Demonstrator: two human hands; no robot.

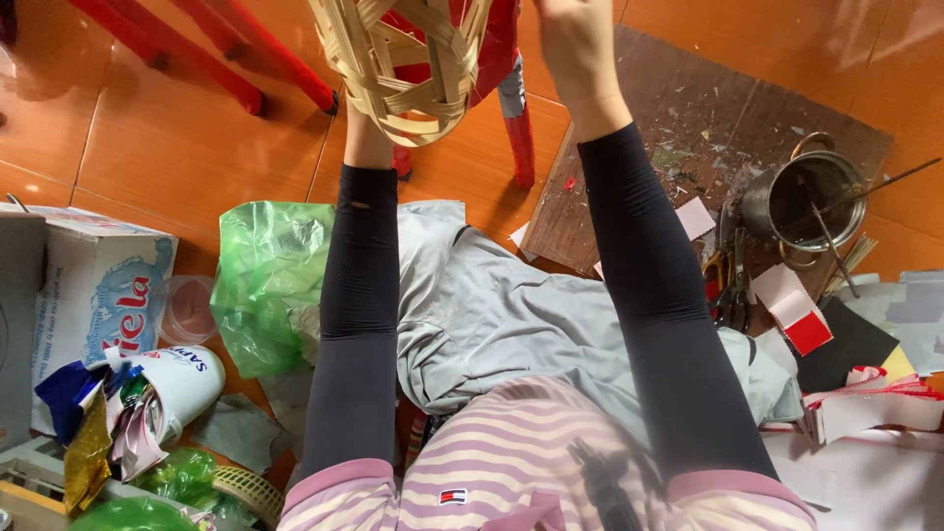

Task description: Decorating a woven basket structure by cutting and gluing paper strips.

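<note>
1. I see both arms raised toward the top of the view, in dark sleeves under striped pink cuffs.
2. The woven frame (398,69), an open lattice of pale bamboo strips, hangs at the top edge, above the orange tile floor (177,147).
3. My left hand (366,123) is mostly hidden behind the frame; only the wrist shows beneath it, so I cannot tell how its fingers are set, though it seems to be inside or behind the weave.
4. My right hand (575,49) is up just right of the frame, its back to the camera; the fingertips are cut off by the top edge, so I cannot tell whether it grips anything.
5. Behind the frame stand the red legs of a stool (516,118), one wrapped with grey tape.
6. A grey cloth (492,305) lies across the lap between the arms.
7. Left of it sits a crumpled green bag (261,280), then a carton (98,285) and a white cup (182,379) stuffed with foil scraps.
8. To the right, a brown board (688,108) strewn with bits carries a metal pot (801,197) with sticks in it; scissors (728,275) lie beside it, near red, white and black paper pieces (801,315).
</note>
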